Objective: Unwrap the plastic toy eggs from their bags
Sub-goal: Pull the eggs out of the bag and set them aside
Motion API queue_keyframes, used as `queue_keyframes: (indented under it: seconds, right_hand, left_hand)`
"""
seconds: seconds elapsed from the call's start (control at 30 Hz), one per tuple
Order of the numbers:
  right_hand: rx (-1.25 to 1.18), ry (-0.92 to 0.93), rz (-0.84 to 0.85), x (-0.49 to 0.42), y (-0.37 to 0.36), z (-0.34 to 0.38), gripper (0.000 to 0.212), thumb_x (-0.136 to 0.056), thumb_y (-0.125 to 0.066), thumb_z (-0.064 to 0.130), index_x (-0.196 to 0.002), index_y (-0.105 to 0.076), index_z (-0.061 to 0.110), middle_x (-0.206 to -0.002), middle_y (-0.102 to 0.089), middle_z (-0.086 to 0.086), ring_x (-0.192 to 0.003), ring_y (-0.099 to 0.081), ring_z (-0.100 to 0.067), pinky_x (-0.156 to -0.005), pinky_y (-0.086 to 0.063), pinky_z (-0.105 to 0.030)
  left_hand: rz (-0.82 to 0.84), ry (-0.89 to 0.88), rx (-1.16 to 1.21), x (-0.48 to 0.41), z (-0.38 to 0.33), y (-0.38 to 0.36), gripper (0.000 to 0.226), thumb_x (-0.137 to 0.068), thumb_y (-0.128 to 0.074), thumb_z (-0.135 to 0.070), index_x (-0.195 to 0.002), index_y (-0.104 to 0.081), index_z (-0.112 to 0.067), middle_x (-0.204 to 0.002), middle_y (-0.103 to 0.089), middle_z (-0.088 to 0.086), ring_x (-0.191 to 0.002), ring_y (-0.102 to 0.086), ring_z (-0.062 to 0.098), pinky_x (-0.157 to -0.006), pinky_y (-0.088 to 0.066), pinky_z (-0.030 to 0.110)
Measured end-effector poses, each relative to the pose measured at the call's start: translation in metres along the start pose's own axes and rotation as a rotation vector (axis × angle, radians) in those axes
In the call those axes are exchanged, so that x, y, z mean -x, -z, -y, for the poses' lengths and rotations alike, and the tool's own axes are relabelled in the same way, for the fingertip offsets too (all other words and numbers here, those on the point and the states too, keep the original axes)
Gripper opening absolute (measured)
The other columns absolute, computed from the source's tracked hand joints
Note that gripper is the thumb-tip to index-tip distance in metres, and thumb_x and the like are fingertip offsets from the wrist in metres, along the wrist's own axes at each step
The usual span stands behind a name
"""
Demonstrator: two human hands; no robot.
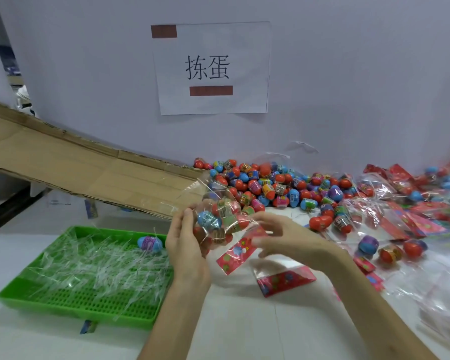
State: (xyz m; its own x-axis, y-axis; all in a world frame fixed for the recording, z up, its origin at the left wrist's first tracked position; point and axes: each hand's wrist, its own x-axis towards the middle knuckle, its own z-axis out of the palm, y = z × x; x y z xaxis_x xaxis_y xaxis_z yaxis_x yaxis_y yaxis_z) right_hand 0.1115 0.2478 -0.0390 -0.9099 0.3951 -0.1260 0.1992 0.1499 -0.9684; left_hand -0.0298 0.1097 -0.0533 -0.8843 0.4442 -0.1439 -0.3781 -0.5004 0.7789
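My left hand (183,242) grips a clear plastic bag (218,219) of several toy eggs, held above the table's middle. A blue egg (209,220) shows through the plastic by my left thumb. My right hand (278,236) is at the bag's right side, fingers spread and curled around its lower edge, where a red printed header card (235,254) hangs. A large heap of loose red, blue and purple eggs (270,185) lies behind against the wall.
A green perforated tray (63,302) at the left holds clear plastic strips and one blue egg (151,244). A cardboard flap (76,162) slopes behind it. Emptied bags and red cards (286,280) lie at the right with loose eggs (390,252).
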Motion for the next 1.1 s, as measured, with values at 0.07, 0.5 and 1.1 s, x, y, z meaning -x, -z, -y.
queue_keyframes:
  seconds: [0.07,0.5,1.1]
  right_hand:
    - [-0.118,0.072,-0.126,-0.003,0.003,0.001,0.03,-0.08,-0.081,0.043,-0.107,-0.073,0.031,-0.103,-0.073,0.005,-0.095,-0.072,-0.013,-0.079,-0.057,-0.025]
    - [0.251,0.128,-0.087,-0.007,0.001,-0.006,0.008,-0.092,-0.071,0.009,-0.085,-0.07,0.01,-0.077,-0.072,-0.002,-0.072,-0.067,-0.016,-0.076,-0.06,-0.031]
    - [-0.086,0.179,-0.429,-0.012,0.0,-0.003,0.016,-0.093,-0.073,0.017,-0.087,-0.069,0.003,-0.075,-0.072,-0.008,-0.067,-0.068,-0.019,-0.068,-0.058,-0.029]
  left_hand:
    - [0.019,-0.021,-0.031,0.0,0.002,0.0,0.019,-0.104,-0.058,-0.025,-0.099,-0.075,-0.024,-0.095,-0.08,-0.004,-0.074,-0.075,0.01,-0.049,-0.053,0.022]
    - [0.009,-0.053,-0.123,-0.003,0.009,0.003,0.019,-0.104,-0.058,-0.023,-0.102,-0.077,-0.021,-0.103,-0.079,0.003,-0.096,-0.077,0.021,-0.079,-0.062,0.04]
    - [0.205,-0.135,-0.309,0.008,0.016,-0.002,0.02,-0.104,-0.056,-0.015,-0.103,-0.076,-0.015,-0.097,-0.08,0.004,-0.093,-0.077,0.018,-0.068,-0.06,0.025]
